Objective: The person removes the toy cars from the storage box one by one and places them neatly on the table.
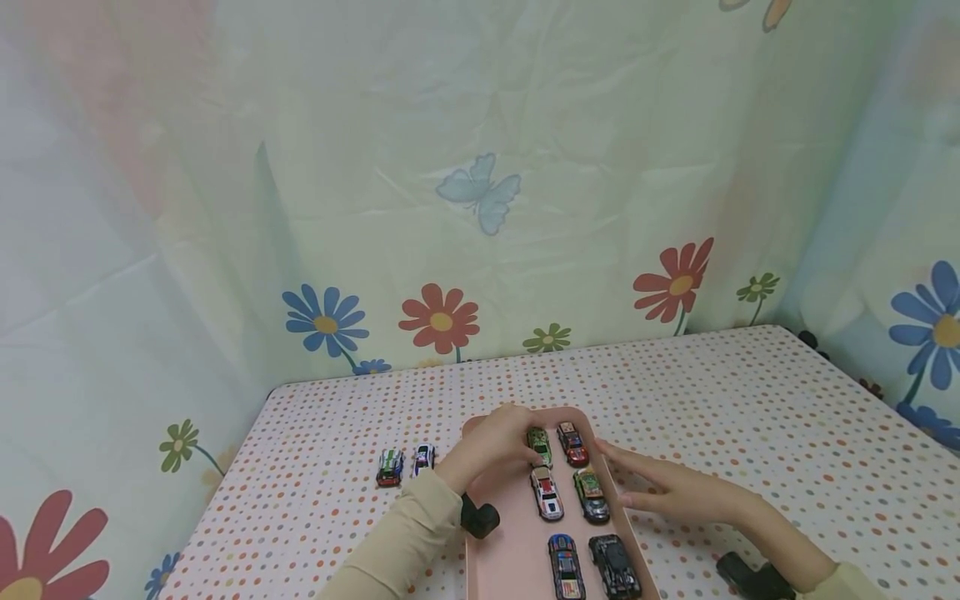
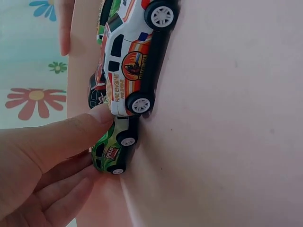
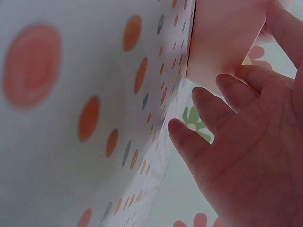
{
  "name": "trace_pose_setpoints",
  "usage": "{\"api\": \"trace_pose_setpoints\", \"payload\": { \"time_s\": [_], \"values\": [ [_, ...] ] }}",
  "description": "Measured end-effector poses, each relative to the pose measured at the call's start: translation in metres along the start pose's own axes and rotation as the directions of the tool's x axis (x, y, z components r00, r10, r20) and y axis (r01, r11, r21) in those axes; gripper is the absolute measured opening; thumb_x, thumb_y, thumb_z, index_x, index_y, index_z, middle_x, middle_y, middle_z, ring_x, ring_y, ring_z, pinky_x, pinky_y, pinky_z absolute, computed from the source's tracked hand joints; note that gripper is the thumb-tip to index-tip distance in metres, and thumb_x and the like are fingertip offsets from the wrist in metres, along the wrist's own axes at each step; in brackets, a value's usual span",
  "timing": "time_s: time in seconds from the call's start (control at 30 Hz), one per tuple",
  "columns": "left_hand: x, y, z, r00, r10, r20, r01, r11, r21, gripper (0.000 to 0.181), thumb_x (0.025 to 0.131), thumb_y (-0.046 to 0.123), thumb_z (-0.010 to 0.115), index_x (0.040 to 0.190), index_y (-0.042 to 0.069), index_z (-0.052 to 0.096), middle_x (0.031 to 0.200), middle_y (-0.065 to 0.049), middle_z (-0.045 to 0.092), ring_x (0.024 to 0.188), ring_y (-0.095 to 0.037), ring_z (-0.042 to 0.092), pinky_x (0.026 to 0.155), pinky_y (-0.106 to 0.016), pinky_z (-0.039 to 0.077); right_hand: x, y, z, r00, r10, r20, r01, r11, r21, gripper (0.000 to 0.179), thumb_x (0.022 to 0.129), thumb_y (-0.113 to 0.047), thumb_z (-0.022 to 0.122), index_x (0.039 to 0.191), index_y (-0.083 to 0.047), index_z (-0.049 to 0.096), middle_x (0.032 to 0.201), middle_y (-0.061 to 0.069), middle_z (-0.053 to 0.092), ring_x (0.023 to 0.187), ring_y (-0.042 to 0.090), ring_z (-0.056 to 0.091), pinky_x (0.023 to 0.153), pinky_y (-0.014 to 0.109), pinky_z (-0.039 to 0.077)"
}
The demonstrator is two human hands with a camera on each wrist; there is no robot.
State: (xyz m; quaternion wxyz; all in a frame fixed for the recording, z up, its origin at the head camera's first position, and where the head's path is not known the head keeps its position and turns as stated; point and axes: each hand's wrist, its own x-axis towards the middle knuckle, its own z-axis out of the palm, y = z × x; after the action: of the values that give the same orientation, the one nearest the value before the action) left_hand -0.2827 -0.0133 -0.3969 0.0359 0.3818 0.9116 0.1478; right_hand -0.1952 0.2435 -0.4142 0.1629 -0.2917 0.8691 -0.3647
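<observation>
A pink tray (image 1: 502,571) holds several toy cars in two columns. At its far end my left hand (image 1: 495,442) pinches a green toy car (image 1: 539,443), thumb on the near side and fingers behind it. Just nearer is a white fire-engine car (image 2: 128,61), close to the thumb tip. Beside them stand a red toy car (image 1: 573,443) and a green-and-orange one with a dark front (image 1: 592,497). My right hand (image 1: 682,490), fingers extended and spread, touches the tray's right rim with its fingertips.
Blue (image 1: 566,568) and black (image 1: 615,567) toy cars sit in the tray's near part. Left of the tray, a green-striped car (image 1: 390,467) and a white-and-purple car (image 1: 423,459) stand on the dotted tablecloth (image 1: 315,517). A flowered curtain (image 1: 570,208) hangs behind.
</observation>
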Motion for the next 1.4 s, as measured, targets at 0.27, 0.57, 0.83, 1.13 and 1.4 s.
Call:
{"api": "trace_pose_setpoints", "payload": {
  "time_s": [0.27, 0.57, 0.83, 1.13, 1.4],
  "values": [
    [-0.0006, 0.0013, 0.0021, 1.0, 0.009, 0.014, -0.01, 0.999, 0.031, 0.043, 0.074, 0.022, 0.081, 0.112, 0.008, 0.069, 0.108, -0.002, 0.062, 0.098, -0.013, 0.056, 0.081, -0.019, 0.044, -0.0014, 0.002, 0.0013, 1.0, -0.022, 0.0, 0.022, 1.0, 0.015, 0.072, 0.097, -0.034, 0.051, 0.148, 0.001, 0.015, 0.147, 0.028, 0.016, 0.128, 0.05, 0.022, 0.09, 0.063, 0.033],
    [-0.0003, 0.0036, 0.0031, 1.0, 0.005, 0.02, -0.007, 0.995, 0.1, 0.049, 0.074, 0.025, 0.081, 0.119, 0.011, 0.066, 0.111, -0.002, 0.056, 0.1, -0.013, 0.054, 0.082, -0.02, 0.043, -0.0018, 0.0004, 0.0009, 1.0, -0.005, -0.007, 0.005, 1.0, -0.001, 0.071, 0.097, -0.036, 0.05, 0.149, -0.002, 0.016, 0.148, 0.025, 0.018, 0.13, 0.047, 0.022, 0.092, 0.064, 0.032],
    [-0.0017, 0.0027, 0.003, 1.0, 0.028, -0.001, -0.028, 0.998, 0.064, 0.05, 0.073, 0.026, 0.082, 0.117, 0.008, 0.067, 0.104, -0.003, 0.054, 0.093, -0.014, 0.053, 0.077, -0.02, 0.044, -0.0014, 0.0002, 0.0002, 1.0, -0.015, -0.001, 0.015, 1.0, 0.004, 0.071, 0.097, -0.034, 0.05, 0.149, -0.002, 0.015, 0.148, 0.025, 0.017, 0.129, 0.047, 0.023, 0.091, 0.062, 0.033],
    [-0.0023, -0.0037, 0.0066, 1.0, -0.011, -0.014, 0.01, 0.999, -0.049, 0.032, 0.074, 0.026, 0.081, 0.1, 0.008, 0.072, 0.089, 0.003, 0.063, 0.08, -0.007, 0.055, 0.068, -0.016, 0.043, -0.001, 0.0014, -0.0001, 1.0, -0.023, 0.001, 0.023, 1.0, -0.001, 0.071, 0.097, -0.035, 0.05, 0.149, -0.002, 0.015, 0.148, 0.026, 0.017, 0.13, 0.047, 0.023, 0.092, 0.062, 0.033],
    [-0.0065, -0.0048, 0.0047, 0.999, -0.007, -0.031, 0.005, 0.998, -0.068, 0.021, 0.074, 0.026, 0.08, 0.07, 0.013, 0.064, 0.058, 0.007, 0.039, 0.054, -0.004, 0.032, 0.049, -0.017, 0.028, -0.0002, 0.0011, 0.0005, 1.0, -0.008, 0.005, 0.008, 1.0, 0.008, 0.071, 0.097, -0.035, 0.05, 0.149, -0.002, 0.015, 0.148, 0.026, 0.017, 0.13, 0.047, 0.022, 0.091, 0.062, 0.033]
  ]
}}
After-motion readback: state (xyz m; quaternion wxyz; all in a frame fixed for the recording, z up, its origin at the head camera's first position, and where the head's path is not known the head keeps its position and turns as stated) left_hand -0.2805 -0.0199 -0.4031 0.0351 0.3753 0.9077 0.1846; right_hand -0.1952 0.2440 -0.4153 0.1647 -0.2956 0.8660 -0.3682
